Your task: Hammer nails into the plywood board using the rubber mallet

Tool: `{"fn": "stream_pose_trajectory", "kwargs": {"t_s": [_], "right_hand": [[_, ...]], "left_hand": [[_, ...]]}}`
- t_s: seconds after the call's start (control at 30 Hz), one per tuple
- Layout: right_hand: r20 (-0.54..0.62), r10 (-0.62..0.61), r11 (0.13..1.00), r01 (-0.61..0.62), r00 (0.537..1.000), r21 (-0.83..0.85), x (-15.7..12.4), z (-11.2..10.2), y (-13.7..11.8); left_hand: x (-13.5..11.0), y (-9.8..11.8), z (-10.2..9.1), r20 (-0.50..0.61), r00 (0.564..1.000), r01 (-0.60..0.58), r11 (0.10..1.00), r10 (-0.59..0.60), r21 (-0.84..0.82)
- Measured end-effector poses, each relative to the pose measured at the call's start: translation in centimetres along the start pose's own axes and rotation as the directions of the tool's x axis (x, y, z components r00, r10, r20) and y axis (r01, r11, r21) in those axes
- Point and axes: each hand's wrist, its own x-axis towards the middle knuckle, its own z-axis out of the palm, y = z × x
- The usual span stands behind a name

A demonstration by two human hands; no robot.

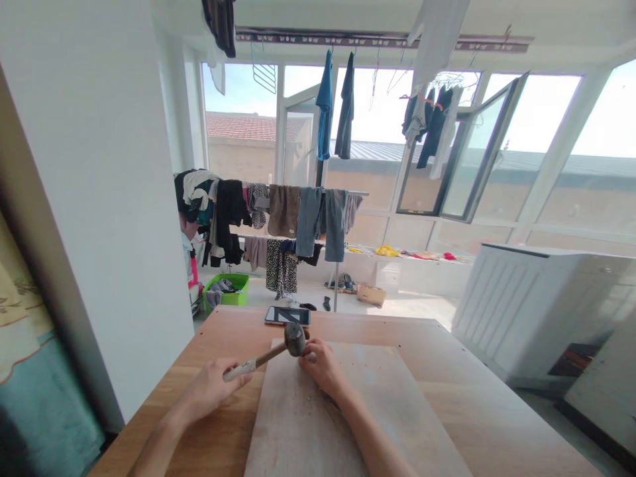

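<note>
My left hand [214, 384] is closed round the pale handle of a hammer [278, 350], whose dark head hangs just above the far edge of a wooden board [368, 411]. My right hand [322, 366] rests on the board right beside the hammer head, fingers pinched together on something too small to make out. Small crumbs lie scattered on the board.
The board lies on a wooden table [477, 397]. A phone [287, 316] lies flat near the table's far edge. Beyond stand a laundry rack [298, 218] full of clothes, a green basket [229, 290], a white cabinet [536, 305] at right and a white wall [99, 199] at left.
</note>
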Motion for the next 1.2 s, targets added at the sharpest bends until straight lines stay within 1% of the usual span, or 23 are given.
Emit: {"fn": "stream_pose_trajectory", "kwargs": {"t_s": [0.1, 0.17, 0.3, 0.37, 0.43, 0.53, 0.6, 0.63, 0.67, 0.73, 0.8, 0.87, 0.9, 0.93, 1.0, 1.03, 1.1, 1.2], "right_hand": [[0.047, 0.069, 0.996, -0.067, 0.996, -0.061, 0.4, -0.7, 0.0], [0.110, 0.108, 0.990, -0.097, 0.988, -0.098, 0.7, -1.6, -0.1], [0.271, 0.101, 0.987, -0.062, 0.957, -0.147, 0.5, -4.1, -0.9], [0.345, 0.078, 0.982, -0.013, 0.935, -0.187, -0.1, -4.9, -1.7], [0.425, 0.035, 0.961, 0.086, 0.905, -0.263, -0.8, -5.2, -2.7], [0.546, -0.008, 0.883, 0.262, 0.838, -0.390, -1.9, -4.4, -4.2], [0.576, -0.005, 0.839, 0.317, 0.817, -0.442, -2.3, -3.8, -4.9], [0.581, -0.012, 0.832, 0.330, 0.814, -0.446, -2.3, -3.6, -5.1], [0.577, -0.033, 0.840, 0.336, 0.816, -0.427, -2.2, -3.4, -5.3], [0.532, -0.101, 0.900, 0.305, 0.841, -0.311, -1.7, -3.6, -5.3], [0.409, -0.137, 0.966, 0.212, 0.902, -0.145, -1.0, -3.8, -4.7], [0.235, -0.101, 0.994, 0.107, 0.967, -0.013, -0.3, -3.9, -3.3], [0.154, -0.074, 0.997, 0.070, 0.985, 0.032, 0.0, -3.7, -2.4], [0.081, -0.049, 0.997, 0.044, 0.996, 0.066, 0.2, -3.4, -1.4], [-0.025, -0.002, 0.993, 0.005, 1.000, 0.116, 0.4, -2.6, 0.6], [-0.053, 0.021, 0.991, -0.013, 0.998, 0.136, 0.4, -2.1, 1.5], [-0.061, 0.050, 0.985, -0.039, 0.997, 0.167, 0.2, -1.3, 2.8], [-0.002, 0.031, 0.983, -0.030, 1.000, 0.179, -0.1, -0.8, 3.3]], "left_hand": [[0.2, -0.1, 0.0, -0.031, 0.999, 0.008, 1.000, -0.007, 0.010], [0.4, -0.3, 0.0, -0.044, 0.999, 0.007, 1.000, -0.007, 0.005], [0.5, -0.6, 0.3, -0.075, 0.997, 0.015, 1.000, -0.014, 0.002], [0.3, -0.5, 0.3, -0.082, 0.996, 0.028, 1.000, -0.027, 0.008], [0.2, -0.1, 0.2, -0.082, 0.996, 0.042, 0.999, -0.041, 0.011], [0.0, 0.5, 0.1, -0.077, 0.996, 0.042, 0.999, -0.042, -0.001], [-0.1, 0.7, 0.0, -0.076, 0.996, 0.036, 0.999, -0.037, -0.010], [0.0, 0.7, 0.1, -0.076, 0.997, 0.034, 0.999, -0.035, -0.013], [0.0, 0.6, 0.1, -0.079, 0.996, 0.035, 0.999, -0.036, -0.013], [0.1, 0.4, 0.2, -0.086, 0.995, 0.042, 0.999, -0.043, -0.010], [0.2, 0.2, 0.3, -0.092, 0.995, 0.042, 0.999, -0.042, -0.012], [0.2, 0.0, 0.5, -0.094, 0.995, 0.033, 0.999, -0.035, -0.021], [0.2, 0.0, 0.5, -0.095, 0.995, 0.028, 0.999, -0.030, -0.026], [0.2, 0.0, 0.6, -0.099, 0.995, 0.028, 0.999, -0.031, -0.030], [0.1, 0.0, 0.6, -0.106, 0.994, 0.037, 0.999, -0.040, -0.030], [0.1, 0.0, 0.6, -0.108, 0.993, 0.042, 0.999, -0.044, -0.026], [0.0, 0.0, 0.7, -0.107, 0.993, 0.052, 0.999, -0.053, -0.010], [0.0, -0.1, 0.8, -0.090, 0.994, 0.064, 0.998, -0.062, 0.010]]}}
